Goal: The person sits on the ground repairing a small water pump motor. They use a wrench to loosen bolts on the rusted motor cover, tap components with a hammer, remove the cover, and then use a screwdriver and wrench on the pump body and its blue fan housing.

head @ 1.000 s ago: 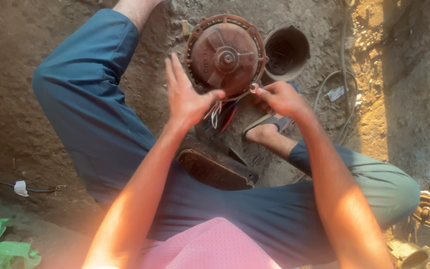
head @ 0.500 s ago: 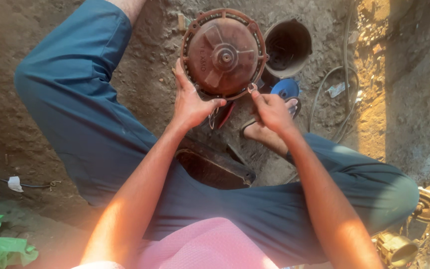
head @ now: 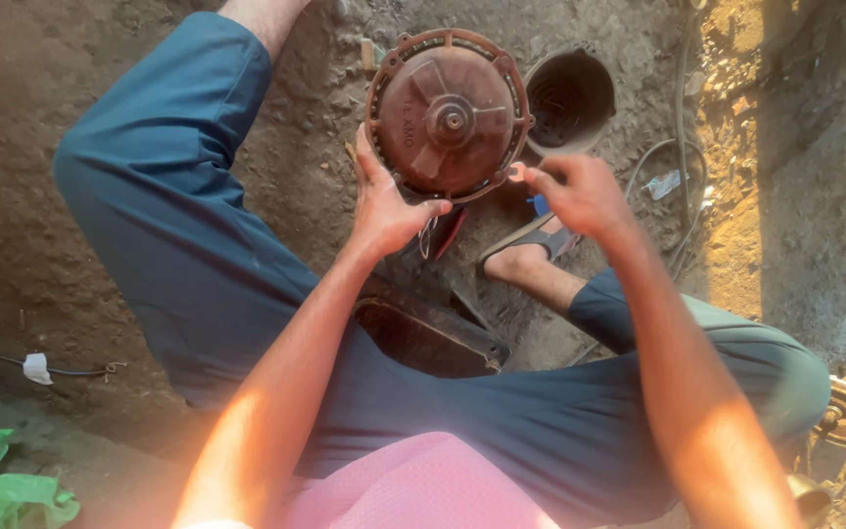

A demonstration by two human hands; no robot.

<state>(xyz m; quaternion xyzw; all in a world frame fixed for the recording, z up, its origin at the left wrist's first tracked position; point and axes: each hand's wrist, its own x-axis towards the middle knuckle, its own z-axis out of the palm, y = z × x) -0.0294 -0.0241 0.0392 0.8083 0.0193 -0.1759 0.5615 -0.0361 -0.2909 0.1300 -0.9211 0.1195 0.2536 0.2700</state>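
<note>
Rust-brown round metal motor housing (head: 447, 116), ribbed and domed with a small shaft stub at its centre, stands on the bare earth floor (head: 315, 167) between the seated person's legs, its face turned up toward the camera. The left hand (head: 384, 201) lies against the housing's lower left rim, fingers spread and laid flat along the edge, thumb reaching toward its underside; it braces the housing rather than closing around it. The right hand (head: 580, 191) meets the lower right rim with fingertips pressed together, seemingly pinching something small at the edge, though what is pinched cannot be told.

Just below the left thumb, a loose bundle of thin wires (head: 430, 235) hangs from under the housing, beside a red part that is mostly hidden. The cover looks fully seated on its body and no fastener lies visibly removed, so the work at the rim appears to be at an early stage, with the housing closed and the wires unconnected.

Beyond the right fingertips, a dark round plastic cup-shaped cover (head: 570, 98) rests touching the housing's right side. Nearer the wrists, a sandalled foot (head: 531, 250) sits under the right hand, and a dark rusty oval metal tray (head: 423, 338) lies under the forearms. Grey cable (head: 682, 167) loops well to the right.
</note>
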